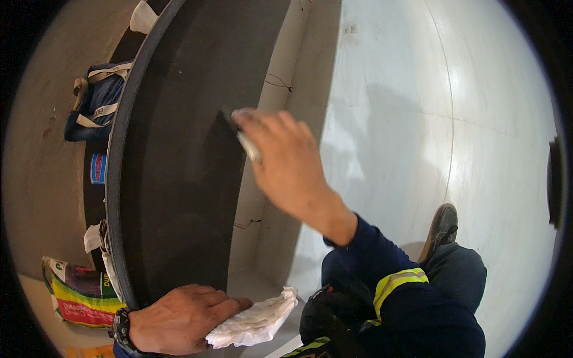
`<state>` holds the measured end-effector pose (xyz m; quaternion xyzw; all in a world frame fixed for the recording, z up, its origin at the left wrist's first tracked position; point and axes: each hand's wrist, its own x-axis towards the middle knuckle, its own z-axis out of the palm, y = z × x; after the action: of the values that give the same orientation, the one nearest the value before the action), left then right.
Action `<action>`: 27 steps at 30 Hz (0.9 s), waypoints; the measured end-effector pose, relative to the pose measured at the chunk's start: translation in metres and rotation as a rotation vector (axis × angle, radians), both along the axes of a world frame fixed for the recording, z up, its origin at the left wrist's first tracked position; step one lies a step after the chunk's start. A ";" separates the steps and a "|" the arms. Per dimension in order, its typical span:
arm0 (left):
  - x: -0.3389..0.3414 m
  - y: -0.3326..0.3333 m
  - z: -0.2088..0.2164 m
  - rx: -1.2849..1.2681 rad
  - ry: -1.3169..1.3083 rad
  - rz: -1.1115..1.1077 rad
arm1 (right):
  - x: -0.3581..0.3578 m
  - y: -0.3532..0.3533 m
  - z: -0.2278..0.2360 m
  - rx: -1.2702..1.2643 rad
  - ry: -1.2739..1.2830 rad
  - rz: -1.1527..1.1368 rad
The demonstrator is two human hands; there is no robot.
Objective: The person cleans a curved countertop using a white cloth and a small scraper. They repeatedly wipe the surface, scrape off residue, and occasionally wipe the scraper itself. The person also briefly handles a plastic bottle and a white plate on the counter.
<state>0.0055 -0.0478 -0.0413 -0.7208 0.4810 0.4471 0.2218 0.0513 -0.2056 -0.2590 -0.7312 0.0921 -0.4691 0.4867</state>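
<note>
My right hand [286, 161] is closed over the dark counter's edge. A small flat thing with a white part [249, 148] shows beneath its fingers, and a dark corner juts out near the fingertips. Blur and the fingers hide its kind. In my left hand [179, 319], at the near end of the dark countertop [179, 179], a crumpled white cloth [256, 322] is pinched under the thumb and sticks out to the right. A dark band circles that wrist.
Beyond the counter's left rim are a blue bag with pale straps [101, 101], a blue can [98, 168] and a colourful printed sack [80, 292]. Thin wires [280, 83] poke from the pale recess right of the counter. My shoe [441, 227] stands on the pale floor [388, 149].
</note>
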 end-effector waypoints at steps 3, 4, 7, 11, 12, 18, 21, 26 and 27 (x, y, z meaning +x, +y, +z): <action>0.002 0.002 0.001 0.004 0.022 0.008 | -0.009 0.010 0.000 -0.013 -0.048 0.065; 0.003 0.001 0.001 0.007 0.027 0.006 | -0.014 0.014 0.000 -0.018 -0.050 0.100; 0.000 0.001 0.000 -0.004 0.034 -0.001 | -0.002 -0.003 0.002 -0.002 -0.005 0.017; 0.001 0.002 0.000 -0.011 0.009 -0.014 | -0.006 -0.002 0.002 -0.047 0.009 0.069; 0.000 0.002 -0.001 -0.013 0.006 -0.018 | -0.009 0.005 0.002 -0.042 0.003 0.067; 0.003 0.000 0.001 0.026 0.016 0.029 | -0.005 -0.006 0.000 -0.003 -0.048 0.057; 0.004 0.004 0.003 0.055 -0.002 0.046 | 0.001 -0.030 -0.009 0.155 0.035 0.207; 0.004 0.005 0.001 0.033 -0.007 0.016 | 0.029 -0.102 -0.025 0.306 0.128 0.454; 0.003 0.004 0.001 0.031 -0.013 -0.003 | 0.028 -0.104 -0.025 0.290 0.095 0.468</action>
<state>0.0081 -0.0439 -0.0400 -0.7195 0.4736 0.4494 0.2367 0.0798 -0.3094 -0.2844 -0.6765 0.0096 -0.2910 0.6764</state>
